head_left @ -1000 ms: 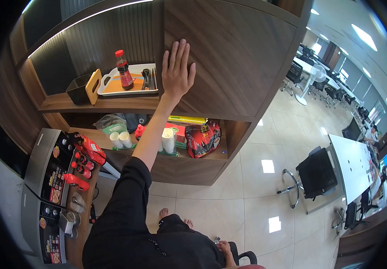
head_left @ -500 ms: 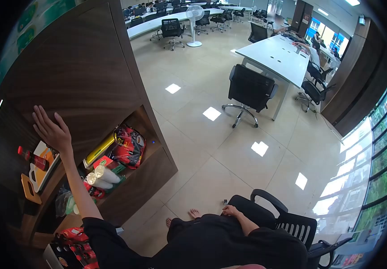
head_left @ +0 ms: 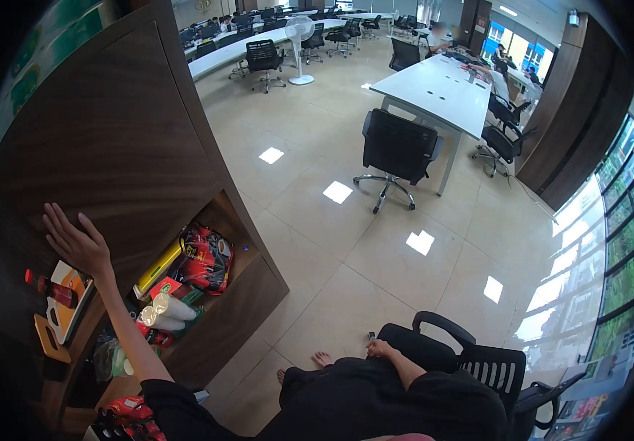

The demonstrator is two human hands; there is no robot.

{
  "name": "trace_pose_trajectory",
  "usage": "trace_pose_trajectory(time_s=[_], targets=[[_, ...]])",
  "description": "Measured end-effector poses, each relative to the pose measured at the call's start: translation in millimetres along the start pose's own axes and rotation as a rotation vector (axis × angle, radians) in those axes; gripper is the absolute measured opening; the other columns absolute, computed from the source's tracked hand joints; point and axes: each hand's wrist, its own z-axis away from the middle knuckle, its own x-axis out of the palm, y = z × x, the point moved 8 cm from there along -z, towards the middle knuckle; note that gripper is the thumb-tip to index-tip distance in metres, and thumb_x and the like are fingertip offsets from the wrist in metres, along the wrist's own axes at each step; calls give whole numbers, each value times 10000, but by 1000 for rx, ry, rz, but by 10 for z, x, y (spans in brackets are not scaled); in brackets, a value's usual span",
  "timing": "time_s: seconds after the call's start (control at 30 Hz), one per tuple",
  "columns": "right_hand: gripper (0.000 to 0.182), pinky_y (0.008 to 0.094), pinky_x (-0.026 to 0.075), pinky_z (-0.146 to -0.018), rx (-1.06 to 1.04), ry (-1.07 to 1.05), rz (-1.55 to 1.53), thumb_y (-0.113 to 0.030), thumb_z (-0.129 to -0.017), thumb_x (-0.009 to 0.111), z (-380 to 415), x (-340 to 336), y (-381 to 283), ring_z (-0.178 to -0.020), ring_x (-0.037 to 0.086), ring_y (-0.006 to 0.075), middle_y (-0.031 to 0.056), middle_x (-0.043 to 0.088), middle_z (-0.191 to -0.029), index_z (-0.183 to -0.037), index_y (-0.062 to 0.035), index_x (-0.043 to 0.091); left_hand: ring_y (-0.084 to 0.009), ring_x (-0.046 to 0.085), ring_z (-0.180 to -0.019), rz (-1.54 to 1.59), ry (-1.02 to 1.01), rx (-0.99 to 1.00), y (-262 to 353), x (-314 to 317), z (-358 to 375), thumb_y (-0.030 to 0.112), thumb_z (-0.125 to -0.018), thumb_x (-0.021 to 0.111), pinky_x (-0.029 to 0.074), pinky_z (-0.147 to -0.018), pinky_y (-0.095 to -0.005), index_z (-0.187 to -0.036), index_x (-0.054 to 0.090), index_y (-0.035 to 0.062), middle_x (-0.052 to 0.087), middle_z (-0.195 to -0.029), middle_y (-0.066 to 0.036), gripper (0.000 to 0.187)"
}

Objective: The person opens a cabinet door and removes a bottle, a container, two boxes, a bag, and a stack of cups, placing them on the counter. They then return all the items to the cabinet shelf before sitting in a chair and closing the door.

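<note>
My left hand (head_left: 78, 241) lies with fingers extended against the dark wood cabinet panel (head_left: 104, 132), and its thumb is apart from the fingers. Below it, a red-capped sauce bottle (head_left: 52, 290), a white-edged cutting board (head_left: 71, 301) and a small wooden board (head_left: 52, 338) stand on a ledge. My right hand (head_left: 381, 349) is closed, low in front of my body by the black chair seat (head_left: 416, 347). At its fingertips shows a small grey object (head_left: 371, 336), too small to name.
An open cubby holds a red and black package (head_left: 206, 257), a yellow roll (head_left: 159, 266) and white cup stacks (head_left: 173, 306). A rolling office chair (head_left: 399, 147) stands before a white table (head_left: 442, 92), with people farther back. A white fan (head_left: 300, 48) stands behind.
The view has shifted, so the cabinet and left hand appear lower and the far room farther left. My left hand stays flat on the panel; the right hand stays closed.
</note>
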Motion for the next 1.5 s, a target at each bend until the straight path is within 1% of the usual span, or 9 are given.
trace_pose_trajectory(time_s=[0.2,0.4,0.5,0.6,0.83,0.93,1.13,1.33,1.5], targets=[[361,308,576,-699,-4,5,-83,-198,-840,652,40,-11,-98,-869,717,170,72,735,-972,-1169,-51,647,-244,425,-1393,0,2,0,-4,34,19,327,-1042,384,339,-1121,-447,-1480,406,109,444,-1515,-51,489],[380,300,571,-705,0,-19,6,-198,-823,662,-28,23,-86,-845,714,169,68,735,-950,-1172,-52,643,-246,432,-1388,4,22,3,-13,107,26,315,-1041,384,357,-1108,-451,-1473,413,104,444,-1514,-55,482],[377,296,568,-704,-52,-4,125,-202,-816,665,-76,34,-145,-826,709,171,67,735,-929,-1163,-58,645,-245,439,-1383,-7,27,13,-18,140,23,306,-1039,385,366,-1102,-453,-1471,415,101,449,-1510,-54,479],[367,297,567,-701,-24,-19,73,-207,-814,663,-54,25,-155,-819,707,169,64,736,-918,-1153,-66,647,-243,445,-1378,-13,31,24,-29,156,31,303,-1038,388,370,-1098,-451,-1469,418,100,459,-1503,-52,477],[344,293,571,-675,-34,3,-34,-183,-839,652,30,-7,-59,-840,709,165,63,735,-943,-1151,-38,640,-238,456,-1371,-20,33,31,29,31,6,310,-1034,409,369,-1098,-445,-1464,427,104,467,-1498,-43,477],[338,293,572,-677,-31,12,6,-183,-844,655,41,-18,-66,-839,709,160,65,735,-945,-1151,-41,647,-239,459,-1368,-25,31,36,42,5,2,312,-1033,417,365,-1101,-444,-1462,430,103,467,-1498,-46,477],[343,298,571,-676,-24,12,-47,-189,-841,668,0,-19,-94,-835,708,157,65,734,-945,-1150,-39,649,-240,460,-1368,-23,36,36,46,17,-1,306,-1034,418,368,-1100,-443,-1458,436,105,469,-1496,-48,469],[358,301,572,-683,-16,9,-49,-208,-836,674,-37,-48,-74,-839,707,158,63,736,-953,-1153,-43,648,-249,467,-1362,-27,31,33,8,98,14,300,-1034,420,382,-1086,-457,-1466,421,105,469,-1495,-57,474],[372,296,571,-680,-24,45,-40,-210,-823,672,-39,-113,-122,-829,707,166,67,737,-942,-1152,-39,647,-255,470,-1358,-22,43,47,-2,180,18,290,-1033,430,390,-1078,-467,-1469,413,104,466,-1495,-62,474]])
